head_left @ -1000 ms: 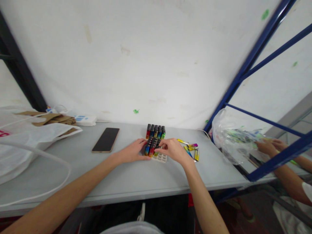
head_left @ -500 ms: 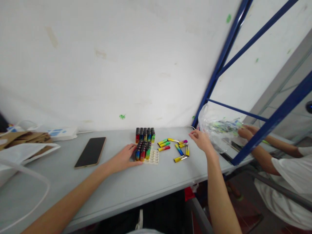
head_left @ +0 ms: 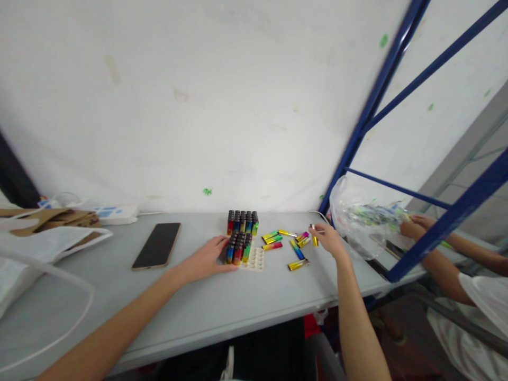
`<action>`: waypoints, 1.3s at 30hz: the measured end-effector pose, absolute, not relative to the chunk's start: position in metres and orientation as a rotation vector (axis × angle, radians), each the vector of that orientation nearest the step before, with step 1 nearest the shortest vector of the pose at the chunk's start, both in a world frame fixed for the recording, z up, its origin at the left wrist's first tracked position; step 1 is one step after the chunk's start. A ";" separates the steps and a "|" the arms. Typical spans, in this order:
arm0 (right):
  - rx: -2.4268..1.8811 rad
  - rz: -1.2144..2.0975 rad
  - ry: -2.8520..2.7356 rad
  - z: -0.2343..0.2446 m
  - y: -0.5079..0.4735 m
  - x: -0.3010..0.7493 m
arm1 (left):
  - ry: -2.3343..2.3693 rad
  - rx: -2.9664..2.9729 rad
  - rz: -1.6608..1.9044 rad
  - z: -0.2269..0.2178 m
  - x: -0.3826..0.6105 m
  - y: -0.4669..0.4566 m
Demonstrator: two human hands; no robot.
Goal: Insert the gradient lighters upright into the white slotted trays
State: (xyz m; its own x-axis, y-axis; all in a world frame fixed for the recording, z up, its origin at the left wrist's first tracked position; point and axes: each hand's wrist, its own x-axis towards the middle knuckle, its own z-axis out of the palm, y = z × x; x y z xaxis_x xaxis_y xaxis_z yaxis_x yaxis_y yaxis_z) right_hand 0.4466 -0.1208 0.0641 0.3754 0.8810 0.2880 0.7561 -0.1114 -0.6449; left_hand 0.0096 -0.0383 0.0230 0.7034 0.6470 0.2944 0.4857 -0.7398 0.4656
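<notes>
My left hand (head_left: 210,258) curves round the left side of a white holed tray (head_left: 256,259), thumb at the front corner and fingers behind. Upright lighters (head_left: 238,247) with black tops and rainbow-coloured bodies fill the tray's left part, while holes show at its right. Just behind stands a second block of upright lighters (head_left: 243,222). My right hand (head_left: 330,241) pinches a yellow lighter (head_left: 315,239) with a metal top, held roughly upright. Several loose lighters lie between the hands, among them a red one (head_left: 272,246), a blue-yellow one (head_left: 296,249) and a yellow one (head_left: 298,264).
A phone (head_left: 157,246) lies at left, beside paper and plastic bags (head_left: 51,238) and a white box (head_left: 115,214). At right are a clear plastic bag (head_left: 349,222), a blue metal frame (head_left: 359,129) and a co-worker's arms (head_left: 436,259). The table's front edge runs below my forearms.
My right hand has come down onto the loose lighters, and a yellow one is now in its fingers, tipped up from the table. The left hand stays at the tray. The view has shifted slightly.
</notes>
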 end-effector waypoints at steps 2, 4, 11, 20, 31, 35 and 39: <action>-1.595 0.368 -1.405 0.073 -0.121 0.432 | 0.882 2.556 0.630 0.024 0.010 -0.039; -1.360 0.545 -1.391 0.081 -0.121 0.409 | 0.881 2.549 0.632 0.024 0.010 -0.040; -1.243 0.654 -1.455 0.088 -0.105 0.325 | 0.868 2.552 0.646 0.022 0.010 -0.039; -1.232 0.455 -1.430 0.055 -0.096 0.257 | 0.833 2.553 0.643 0.019 0.010 -0.039; -1.322 0.331 -1.551 0.041 -0.102 0.250 | 0.824 2.544 0.659 0.022 0.012 -0.041; -1.316 0.396 -1.620 0.046 -0.105 0.254 | 0.832 2.548 0.637 0.024 0.012 -0.042; -1.195 0.378 -1.780 0.065 -0.111 0.258 | 0.820 2.568 0.632 0.024 0.011 -0.042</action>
State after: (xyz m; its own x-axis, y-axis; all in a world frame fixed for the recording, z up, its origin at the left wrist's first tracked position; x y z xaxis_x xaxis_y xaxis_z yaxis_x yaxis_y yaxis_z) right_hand 0.2580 -0.1108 0.0648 -0.0970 0.8476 0.5218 0.5620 0.4793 -0.6741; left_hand 0.0111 -0.0417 0.0239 0.7301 0.6134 0.3010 0.4471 -0.7620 0.4684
